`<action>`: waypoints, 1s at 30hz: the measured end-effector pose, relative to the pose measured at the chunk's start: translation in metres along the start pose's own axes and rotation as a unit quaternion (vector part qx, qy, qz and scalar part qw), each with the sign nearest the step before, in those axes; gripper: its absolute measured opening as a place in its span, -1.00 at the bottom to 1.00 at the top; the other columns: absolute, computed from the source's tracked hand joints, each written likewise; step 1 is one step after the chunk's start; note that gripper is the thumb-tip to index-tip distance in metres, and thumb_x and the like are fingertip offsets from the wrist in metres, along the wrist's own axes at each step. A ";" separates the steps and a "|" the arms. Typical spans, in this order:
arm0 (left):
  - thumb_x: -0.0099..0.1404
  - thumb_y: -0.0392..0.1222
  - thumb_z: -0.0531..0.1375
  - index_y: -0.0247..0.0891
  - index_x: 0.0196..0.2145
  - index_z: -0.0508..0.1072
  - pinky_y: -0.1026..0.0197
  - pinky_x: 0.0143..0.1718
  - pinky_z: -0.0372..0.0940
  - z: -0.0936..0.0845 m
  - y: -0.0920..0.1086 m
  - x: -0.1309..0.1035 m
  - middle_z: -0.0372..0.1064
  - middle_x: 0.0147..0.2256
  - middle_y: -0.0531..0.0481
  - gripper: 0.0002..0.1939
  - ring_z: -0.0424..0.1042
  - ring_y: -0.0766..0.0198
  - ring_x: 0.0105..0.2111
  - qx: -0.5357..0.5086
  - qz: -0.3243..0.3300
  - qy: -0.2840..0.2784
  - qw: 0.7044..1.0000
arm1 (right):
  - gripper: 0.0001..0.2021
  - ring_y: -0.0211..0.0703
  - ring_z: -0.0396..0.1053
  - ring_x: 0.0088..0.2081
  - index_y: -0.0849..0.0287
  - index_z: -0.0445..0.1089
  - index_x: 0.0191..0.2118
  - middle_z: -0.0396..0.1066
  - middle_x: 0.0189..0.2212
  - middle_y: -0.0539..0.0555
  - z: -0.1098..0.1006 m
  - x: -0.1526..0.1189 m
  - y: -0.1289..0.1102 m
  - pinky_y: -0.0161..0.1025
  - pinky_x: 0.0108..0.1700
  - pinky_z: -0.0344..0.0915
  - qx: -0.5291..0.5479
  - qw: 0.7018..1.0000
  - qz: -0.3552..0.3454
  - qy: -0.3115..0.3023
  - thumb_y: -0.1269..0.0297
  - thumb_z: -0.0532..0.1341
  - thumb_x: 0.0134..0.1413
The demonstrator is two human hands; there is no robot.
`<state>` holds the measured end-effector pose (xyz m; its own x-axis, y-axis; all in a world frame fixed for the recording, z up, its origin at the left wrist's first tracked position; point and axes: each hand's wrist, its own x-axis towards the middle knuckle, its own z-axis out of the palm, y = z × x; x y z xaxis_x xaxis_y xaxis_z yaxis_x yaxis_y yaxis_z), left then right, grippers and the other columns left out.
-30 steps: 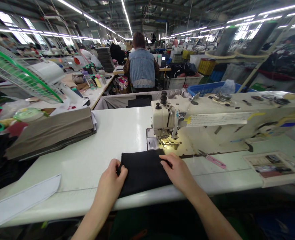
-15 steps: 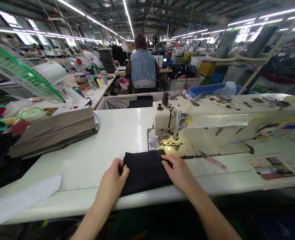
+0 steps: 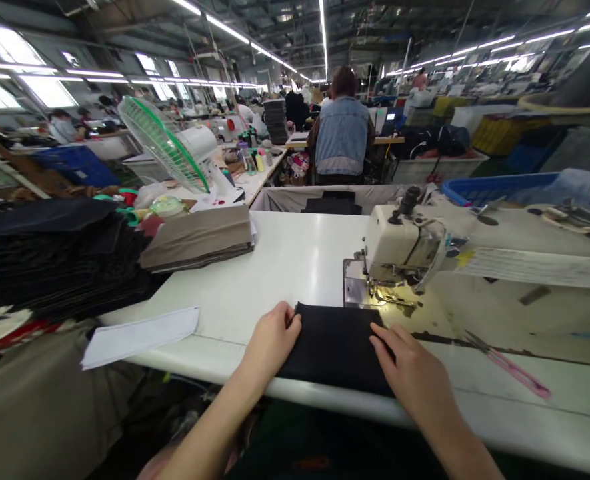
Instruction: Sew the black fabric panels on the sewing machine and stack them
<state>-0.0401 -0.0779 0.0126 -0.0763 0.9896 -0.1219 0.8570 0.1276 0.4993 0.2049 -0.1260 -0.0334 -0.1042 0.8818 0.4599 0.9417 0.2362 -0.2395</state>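
A black, roughly rectangular piece of smooth, matte fabric [image 3: 335,347] is lying flat on the glossy white worktop [image 3: 285,267], its longer sides running crosswise. Its near edge is sitting close to the worktop's rounded front edge, and its far edge is stretching fairly straight, just in front of the sewing machine's shiny metal plate [image 3: 356,293]. The far left corner is tipping up slightly beside the left hand [image 3: 273,339], while the right hand [image 3: 415,367] is covering part of the right edge
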 end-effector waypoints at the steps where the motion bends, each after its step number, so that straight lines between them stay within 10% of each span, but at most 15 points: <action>1: 0.36 -0.28 0.15 -0.19 -0.45 0.25 0.26 -0.41 0.06 0.000 0.000 0.000 0.31 -0.52 0.10 -0.78 0.32 0.26 -0.47 0.003 -0.001 -0.001 1.000 | -0.54 -0.12 0.55 -0.35 0.15 0.52 -0.06 0.54 -0.23 0.11 0.000 0.000 0.000 -0.24 -0.42 0.40 -0.001 1.000 -0.001 0.000 0.12 -0.11 0.46; 11: 0.38 -0.22 0.15 -0.25 -0.20 0.43 0.16 -0.36 0.28 0.001 0.003 -0.004 0.49 -0.35 -0.06 -0.91 0.48 0.11 -0.37 0.121 0.033 0.008 0.992 | -0.67 0.06 0.50 -0.19 0.25 0.53 -0.08 0.50 -0.19 0.24 -0.003 0.008 0.002 -0.02 -0.16 0.49 0.017 0.999 -0.036 -0.003 0.32 0.02 0.36; 18: 0.32 -0.48 0.04 -0.22 0.06 0.47 0.00 0.17 0.30 0.011 0.000 0.003 0.40 0.14 -0.16 -0.56 0.35 0.08 0.17 0.154 0.445 -0.020 0.882 | -0.48 0.00 0.37 0.15 0.36 0.44 0.11 0.44 0.10 0.29 0.011 0.027 -0.024 -0.02 0.20 0.35 0.111 0.981 -0.125 -0.096 0.66 -0.08 0.15; 23: 0.42 -0.29 0.02 -0.35 0.26 0.28 -0.18 0.25 0.20 0.042 0.012 -0.016 0.25 0.26 -0.27 -0.53 0.20 -0.07 0.29 0.159 0.364 0.041 0.917 | -0.58 0.12 0.27 0.24 0.39 0.34 0.21 0.32 0.22 0.34 0.020 0.018 -0.047 0.09 0.27 0.26 0.075 0.994 -0.042 -0.066 0.45 0.02 0.30; 30: 0.45 -0.14 0.04 -0.25 0.35 0.15 -0.26 0.32 0.03 0.040 0.000 -0.024 -0.03 0.39 -0.20 -0.44 -0.04 -0.10 0.39 0.177 0.373 0.003 0.911 | -0.60 0.06 0.29 0.24 0.22 0.33 0.23 0.35 0.21 0.24 -0.001 -0.018 0.003 0.11 0.24 0.31 0.091 0.994 -0.059 -0.036 0.38 0.04 0.34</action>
<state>-0.0174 -0.1046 -0.0190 0.5928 0.7926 0.1426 0.7820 -0.6089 0.1335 0.2094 -0.1417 -0.0418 -0.2389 0.8690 0.4333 0.8493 0.4033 -0.3405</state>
